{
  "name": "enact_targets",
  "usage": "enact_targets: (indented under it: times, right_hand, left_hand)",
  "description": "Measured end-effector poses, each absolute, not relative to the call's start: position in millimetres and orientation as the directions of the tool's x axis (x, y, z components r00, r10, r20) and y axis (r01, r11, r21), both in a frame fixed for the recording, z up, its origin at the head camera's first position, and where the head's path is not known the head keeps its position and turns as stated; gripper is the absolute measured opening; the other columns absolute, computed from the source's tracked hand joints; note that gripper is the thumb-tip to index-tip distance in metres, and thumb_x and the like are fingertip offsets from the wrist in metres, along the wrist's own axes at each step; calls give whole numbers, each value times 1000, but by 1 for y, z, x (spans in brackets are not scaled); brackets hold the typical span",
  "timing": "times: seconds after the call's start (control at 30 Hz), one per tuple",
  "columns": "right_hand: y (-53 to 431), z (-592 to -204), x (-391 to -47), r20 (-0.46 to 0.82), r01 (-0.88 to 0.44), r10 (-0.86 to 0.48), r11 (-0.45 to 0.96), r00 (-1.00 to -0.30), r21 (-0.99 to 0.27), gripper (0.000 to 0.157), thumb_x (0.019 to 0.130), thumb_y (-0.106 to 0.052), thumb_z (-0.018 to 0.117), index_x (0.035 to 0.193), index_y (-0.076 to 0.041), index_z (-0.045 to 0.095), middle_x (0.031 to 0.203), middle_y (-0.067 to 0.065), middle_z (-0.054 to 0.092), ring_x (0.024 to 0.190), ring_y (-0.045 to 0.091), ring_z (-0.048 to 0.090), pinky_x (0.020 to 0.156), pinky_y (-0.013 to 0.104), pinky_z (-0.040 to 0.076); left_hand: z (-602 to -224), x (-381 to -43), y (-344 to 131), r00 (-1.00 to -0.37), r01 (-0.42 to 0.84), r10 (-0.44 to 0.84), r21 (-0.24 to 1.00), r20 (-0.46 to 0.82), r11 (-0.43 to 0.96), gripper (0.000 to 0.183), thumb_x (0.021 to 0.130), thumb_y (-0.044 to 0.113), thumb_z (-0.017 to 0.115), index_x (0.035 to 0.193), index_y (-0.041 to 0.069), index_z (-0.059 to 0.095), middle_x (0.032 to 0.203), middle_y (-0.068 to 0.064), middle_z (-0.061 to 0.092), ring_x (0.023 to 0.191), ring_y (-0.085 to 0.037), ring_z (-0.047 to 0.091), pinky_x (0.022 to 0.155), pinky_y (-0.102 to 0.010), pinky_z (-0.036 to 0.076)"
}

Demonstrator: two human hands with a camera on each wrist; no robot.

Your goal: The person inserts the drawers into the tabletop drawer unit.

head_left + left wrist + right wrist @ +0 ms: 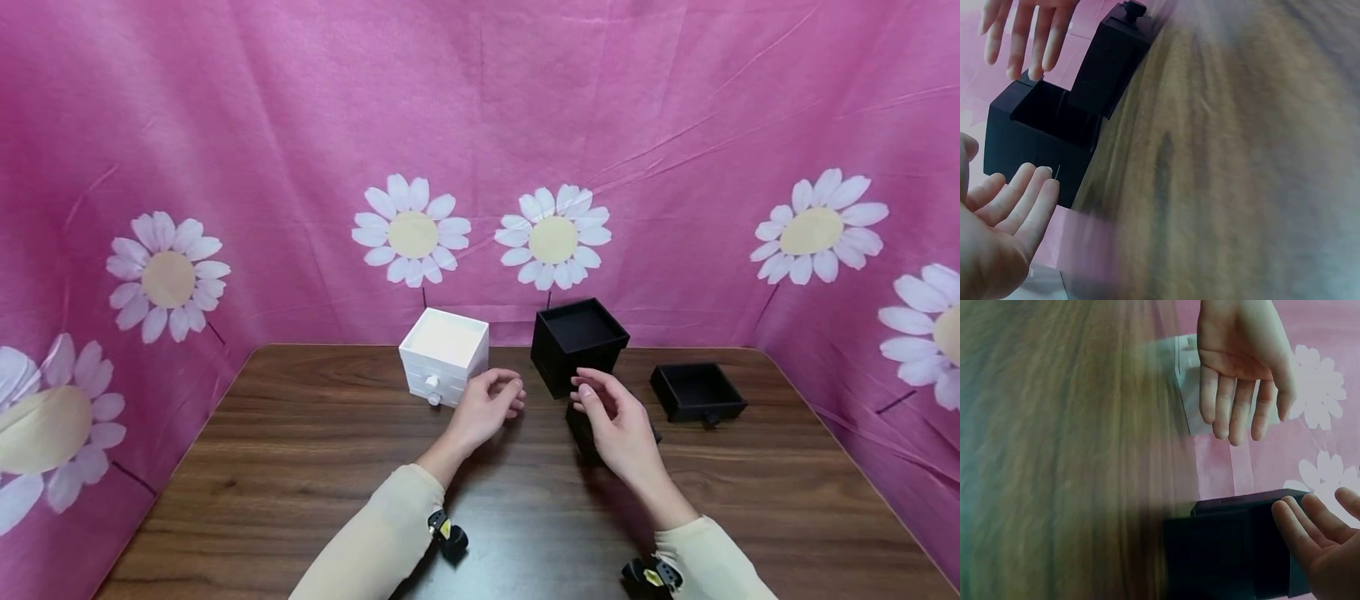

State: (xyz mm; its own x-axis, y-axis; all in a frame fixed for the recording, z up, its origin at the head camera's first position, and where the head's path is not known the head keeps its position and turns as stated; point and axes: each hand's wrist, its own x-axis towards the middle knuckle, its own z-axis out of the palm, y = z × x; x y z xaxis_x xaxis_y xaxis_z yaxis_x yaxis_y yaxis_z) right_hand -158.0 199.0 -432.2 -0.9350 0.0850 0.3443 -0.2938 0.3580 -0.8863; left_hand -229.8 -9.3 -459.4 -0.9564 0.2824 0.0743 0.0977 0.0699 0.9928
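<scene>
My left hand (486,410) hovers between a small white drawer box (442,358) and a black box (573,333), its fingers loosely bent around nothing. My right hand (618,425) hangs over a loose black drawer (581,435), hiding much of it, and holds nothing. Whether its fingertips touch the black box cannot be told. In the left wrist view the black box (1038,150) shows a hollow front, and the drawer (1110,59) with its round knob stands before it. Relaxed fingers show in the right wrist view too, on the right hand (1329,550) and left hand (1241,369).
A second black drawer (697,393) with a knob lies on the wooden table (300,467) at the right. Two white knobs (432,390) stick out of the white box. A pink cloth (480,100) with daisies hangs behind the table and along its sides.
</scene>
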Motion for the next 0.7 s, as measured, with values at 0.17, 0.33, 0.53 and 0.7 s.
enact_targets:
  times: [0.17, 0.33, 0.53, 0.7]
  right_hand:
    - [209, -433, -150, 373, -315, 92, 373, -923, -873, 30, 112, -8, 56, 137, 6, 65, 128, 28, 73, 103, 0, 74, 90, 18, 61]
    - [218, -433, -142, 396, -321, 112, 407, -912, -855, 28, 112, -6, 56, 134, 3, 68, 124, 24, 75, 100, 1, 75, 88, 18, 61]
    - [228, -436, -132, 393, -299, 168, 410, -904, -862, 26, 110, -3, 56, 132, 4, 70, 115, 2, 76, 95, -2, 75, 85, 16, 61]
    - [236, -438, -125, 413, -304, 164, 453, -896, -839, 26, 109, -2, 58, 132, 5, 70, 118, 16, 77, 96, -4, 74, 84, 11, 58]
  left_hand:
    - [-454, -237, -1, -956, 110, 280, 990, 83, 84, 33, 109, 15, 59, 132, -8, 64, 114, -34, 74, 101, -48, 77, 85, -49, 67]
    - [-448, -242, 7, -953, 129, 290, 985, 91, 115, 35, 109, 16, 60, 135, -7, 63, 114, -32, 75, 101, -46, 77, 82, -41, 67]
    - [-441, -249, 15, -948, 206, 284, 958, 145, 200, 41, 107, 22, 63, 138, -5, 64, 107, -20, 79, 98, -40, 79, 74, -27, 61]
    - [-441, -253, 19, -957, 226, 243, 932, 158, 283, 43, 106, 30, 65, 141, 5, 66, 111, -13, 81, 101, -31, 79, 85, -32, 61]
